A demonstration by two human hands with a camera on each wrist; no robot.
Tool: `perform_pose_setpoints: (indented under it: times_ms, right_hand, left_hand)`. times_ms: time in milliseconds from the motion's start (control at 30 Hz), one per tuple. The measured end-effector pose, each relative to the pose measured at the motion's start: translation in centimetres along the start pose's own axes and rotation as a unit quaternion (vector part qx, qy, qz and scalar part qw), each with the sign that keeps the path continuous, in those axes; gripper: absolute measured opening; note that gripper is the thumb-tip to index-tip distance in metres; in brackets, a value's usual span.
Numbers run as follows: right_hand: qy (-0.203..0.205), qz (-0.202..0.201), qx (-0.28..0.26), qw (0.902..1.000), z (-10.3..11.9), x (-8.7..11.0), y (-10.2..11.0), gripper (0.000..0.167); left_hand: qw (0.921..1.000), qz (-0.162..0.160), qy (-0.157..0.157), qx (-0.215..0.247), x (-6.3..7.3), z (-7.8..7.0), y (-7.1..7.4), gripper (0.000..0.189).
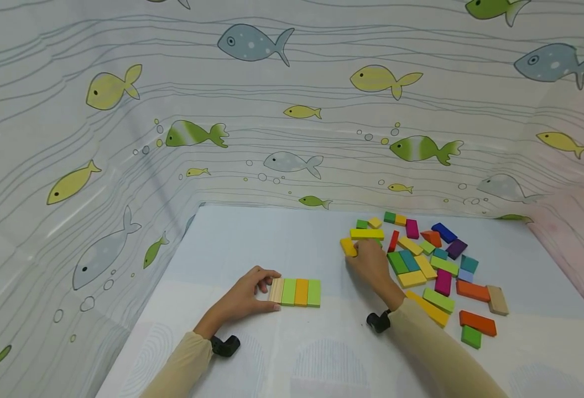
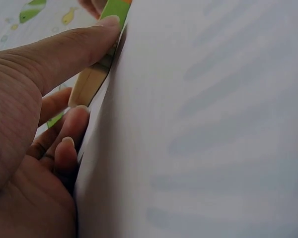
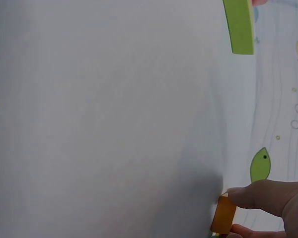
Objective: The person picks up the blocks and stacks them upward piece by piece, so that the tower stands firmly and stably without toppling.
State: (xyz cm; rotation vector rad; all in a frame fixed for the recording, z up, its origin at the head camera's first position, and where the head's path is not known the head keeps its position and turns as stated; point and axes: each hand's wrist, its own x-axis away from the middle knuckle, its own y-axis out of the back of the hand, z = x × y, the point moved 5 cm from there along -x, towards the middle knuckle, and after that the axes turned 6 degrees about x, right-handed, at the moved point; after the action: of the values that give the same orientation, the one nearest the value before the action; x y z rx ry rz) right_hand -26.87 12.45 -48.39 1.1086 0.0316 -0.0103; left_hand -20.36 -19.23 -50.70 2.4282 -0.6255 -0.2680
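Observation:
My left hand (image 1: 244, 293) frames the left end of a short row of blocks, its thumb at the near edge and forefinger at the far edge. The row begins with plain wooden blocks (image 1: 276, 290), followed by a light green block (image 1: 288, 292), an orange block (image 1: 301, 292) and another light green block (image 1: 314, 293). In the left wrist view the thumb (image 2: 84, 47) lies against the row's side. My right hand (image 1: 371, 268) pinches a yellow block (image 1: 348, 247) at the left edge of the loose pile; the right wrist view shows that block (image 3: 223, 215) under the thumb.
Loose coloured blocks spread over the table's right side, among them a long yellow block (image 1: 366, 234), a magenta block (image 1: 443, 282) and an orange-red block (image 1: 478, 323). A fish-patterned sheet (image 1: 272, 94) walls the white table (image 1: 252, 235) at back and sides.

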Motion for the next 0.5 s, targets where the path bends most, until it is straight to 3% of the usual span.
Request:
perform_pose_setpoints:
  times_ms: [233,500]
  right_hand:
    - [0.018,0.000,0.035,0.9992,0.7,0.4,0.0,0.037]
    - [0.088,0.014,-0.051,0.9947,3.0,0.8,-0.3,0.034]
  left_hand:
    - [1.0000,0.000,0.002,0.007,0.1,-0.1,0.0,0.068]
    - [0.9999,0.000,-0.002,0.013,0.0,0.1,0.0,0.070]
